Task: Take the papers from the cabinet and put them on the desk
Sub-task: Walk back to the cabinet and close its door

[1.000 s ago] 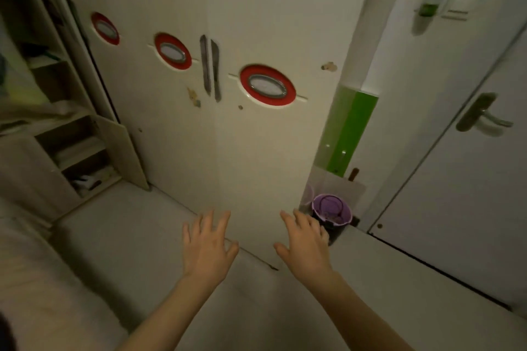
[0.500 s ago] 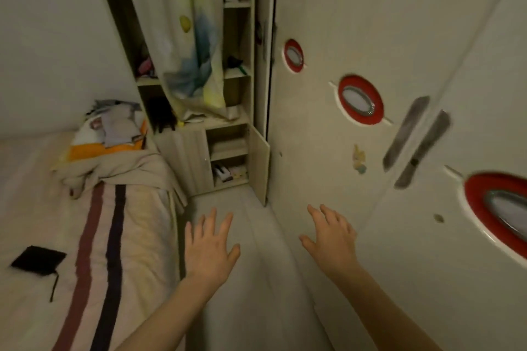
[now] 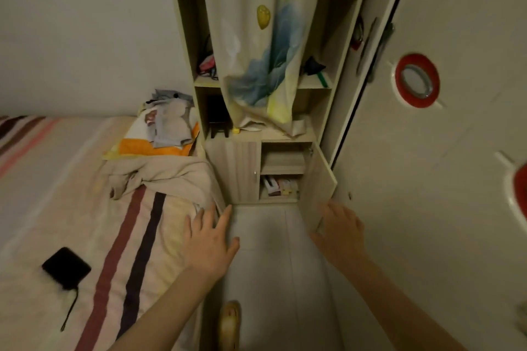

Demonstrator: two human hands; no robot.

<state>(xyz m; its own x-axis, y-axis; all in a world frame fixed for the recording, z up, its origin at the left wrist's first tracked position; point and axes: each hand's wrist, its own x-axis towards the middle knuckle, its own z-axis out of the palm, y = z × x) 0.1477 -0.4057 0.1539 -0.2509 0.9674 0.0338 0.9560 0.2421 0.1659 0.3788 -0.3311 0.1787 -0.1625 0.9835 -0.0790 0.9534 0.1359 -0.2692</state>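
Both hands, left (image 3: 209, 239) and right (image 3: 340, 232), are spread and empty. The loose white-and-pink papers (image 3: 279, 186) in the low wooden cabinet (image 3: 236, 171) look light and floppy (best pinched flat as one stack).

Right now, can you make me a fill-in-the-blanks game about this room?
1. The small cabinet door at the bottom right is ____.
2. The black pouch lies on the ____.
3. Both the left hand and the right hand hold ____.
4. The papers sit on the cabinet's ____ shelf.

Missing words: open; bed; nothing; lowest
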